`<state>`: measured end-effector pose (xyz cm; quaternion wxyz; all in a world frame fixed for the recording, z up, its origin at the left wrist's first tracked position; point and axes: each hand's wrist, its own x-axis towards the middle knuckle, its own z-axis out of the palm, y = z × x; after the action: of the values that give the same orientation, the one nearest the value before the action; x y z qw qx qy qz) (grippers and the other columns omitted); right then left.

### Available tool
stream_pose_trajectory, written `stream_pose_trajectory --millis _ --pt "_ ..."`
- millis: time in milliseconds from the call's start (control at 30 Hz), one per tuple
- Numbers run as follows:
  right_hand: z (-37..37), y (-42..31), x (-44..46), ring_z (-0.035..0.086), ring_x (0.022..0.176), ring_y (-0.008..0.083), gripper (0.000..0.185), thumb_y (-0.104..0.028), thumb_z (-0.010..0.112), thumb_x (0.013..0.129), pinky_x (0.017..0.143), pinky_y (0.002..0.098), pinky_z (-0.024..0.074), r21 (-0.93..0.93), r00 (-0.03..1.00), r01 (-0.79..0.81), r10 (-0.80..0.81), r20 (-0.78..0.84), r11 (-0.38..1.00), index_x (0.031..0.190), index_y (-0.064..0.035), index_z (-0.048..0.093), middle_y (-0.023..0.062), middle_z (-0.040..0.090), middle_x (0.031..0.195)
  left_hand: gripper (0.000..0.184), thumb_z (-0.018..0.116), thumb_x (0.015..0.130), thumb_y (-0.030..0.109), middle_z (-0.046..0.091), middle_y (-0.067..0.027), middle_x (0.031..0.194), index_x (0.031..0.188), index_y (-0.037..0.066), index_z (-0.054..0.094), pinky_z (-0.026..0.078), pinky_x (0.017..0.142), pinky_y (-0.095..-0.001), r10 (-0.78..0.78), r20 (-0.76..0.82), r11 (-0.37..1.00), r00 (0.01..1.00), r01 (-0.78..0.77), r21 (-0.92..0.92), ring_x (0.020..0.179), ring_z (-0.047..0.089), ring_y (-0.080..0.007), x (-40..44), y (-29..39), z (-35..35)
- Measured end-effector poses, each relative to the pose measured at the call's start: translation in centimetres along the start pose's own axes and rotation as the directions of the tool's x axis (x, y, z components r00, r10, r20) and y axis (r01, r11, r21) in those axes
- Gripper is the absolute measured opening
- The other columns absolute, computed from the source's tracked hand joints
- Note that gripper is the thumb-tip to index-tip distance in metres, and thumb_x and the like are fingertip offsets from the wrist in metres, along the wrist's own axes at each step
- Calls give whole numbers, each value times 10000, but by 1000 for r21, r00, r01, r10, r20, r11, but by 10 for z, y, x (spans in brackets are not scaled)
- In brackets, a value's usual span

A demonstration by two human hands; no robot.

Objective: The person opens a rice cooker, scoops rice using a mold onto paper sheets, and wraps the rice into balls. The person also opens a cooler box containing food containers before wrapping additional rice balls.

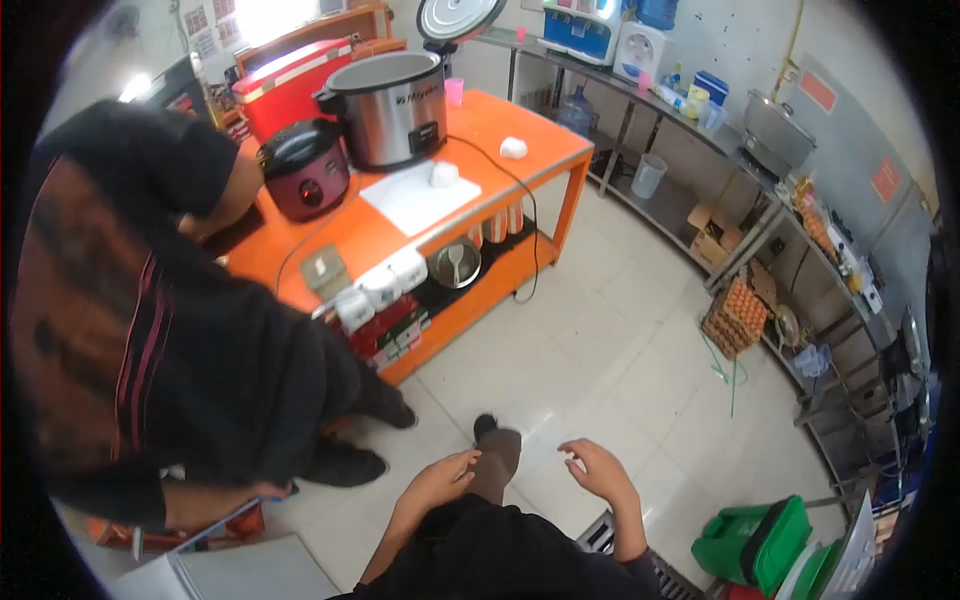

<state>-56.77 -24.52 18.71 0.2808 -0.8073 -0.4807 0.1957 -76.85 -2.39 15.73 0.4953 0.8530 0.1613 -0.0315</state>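
Note:
At the bottom of the head view, my left hand [445, 478] hangs in front of my body over my leg, fingers slightly bent and apart, holding nothing. To the right of it, my right hand [592, 466] is held above the tiled floor, fingers curved and apart, with nothing in it. Neither hand touches an object. The orange table [540, 138] stands ahead of both hands, carrying a large silver cooker [395, 110] with its lid raised, a dark red rice cooker [308, 185] and a white board [415, 208] with a white lump [444, 175] on it.
A person in dark clothes [200, 340] stands close on the left, beside the orange table. Metal shelving [660, 205] runs along the right wall. Egg trays [735, 318] stand on the floor, and a green bin [752, 543] is at lower right. A black cord hangs off the table.

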Motion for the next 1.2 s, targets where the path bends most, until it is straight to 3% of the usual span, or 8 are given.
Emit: stream_pose_trajectory --millis 200,367,600,667,767,833,1033,1200 --pt "-48 52 157 561 928 293 279 -173 582 776 782 374 455 58 960 -197 180 212 979 1036 -79 545 146 570 996 367 520 798 162 554 -166 1124 1141 33 501 422 883 -382 -33 -215 980 976 74 184 1036 527 -316 159 -25 -101" --pt "-67 77 330 520 984 341 397 -203 628 733 807 393 443 15 985 50 -52 166 999 1088 -79 500 162 525 1062 352 521 801 161 568 -166 1092 1132 39 507 431 865 -380 -39 -441 973 897 135 188 1019 538 -311 282 -31 -195" --pt "-37 70 642 391 1132 409 748 -142 721 627 937 420 371 194 912 403 -410 -6 894 1263 -36 343 261 355 1221 350 532 804 161 548 -181 1101 1126 28 500 416 878 -390 -243 -782 924 574 382 -7 1038 515 -336 412 -97 -282" --pt "-35 55 716 379 1144 415 823 -195 756 604 961 436 348 38 903 426 -422 -77 904 1293 -89 318 270 287 1286 392 547 783 149 477 -211 1170 1151 32 481 381 916 -415 -97 -892 848 442 506 159 1097 451 -363 436 -127 -290" --pt "-17 55 792 396 1117 442 935 -282 793 540 927 466 376 -48 890 433 -418 183 900 1320 -115 305 287 298 1281 468 593 743 183 413 -213 1224 1175 48 473 354 944 -439 -308 -909 790 279 607 -81 1146 387 -377 460 -138 -295" --pt "-6 53 811 422 1084 429 933 -323 781 547 900 455 402 -107 855 412 -344 387 905 1325 -116 308 267 324 1266 476 600 744 210 403 -208 1240 1181 66 479 353 937 -445 -324 -923 741 208 663 -110 1156 380 -370 476 -137 -303" --pt "-4 39 804 449 1032 397 769 -265 742 588 847 444 434 -209 867 452 -372 332 867 1274 -227 397 208 380 1215 510 632 737 293 342 -199 1309 1211 159 498 294 952 -482 -272 -954 614 130 786 -68 1200 326 -356 508 -128 -306" --pt "-38 66 823 433 1085 374 744 -245 740 594 845 464 417 -123 861 390 -314 400 912 1261 -146 425 200 375 1248 464 610 745 335 334 -194 1324 1188 210 541 264 961 -481 -313 -939 602 142 794 -81 1209 308 -359 508 -116 -299"
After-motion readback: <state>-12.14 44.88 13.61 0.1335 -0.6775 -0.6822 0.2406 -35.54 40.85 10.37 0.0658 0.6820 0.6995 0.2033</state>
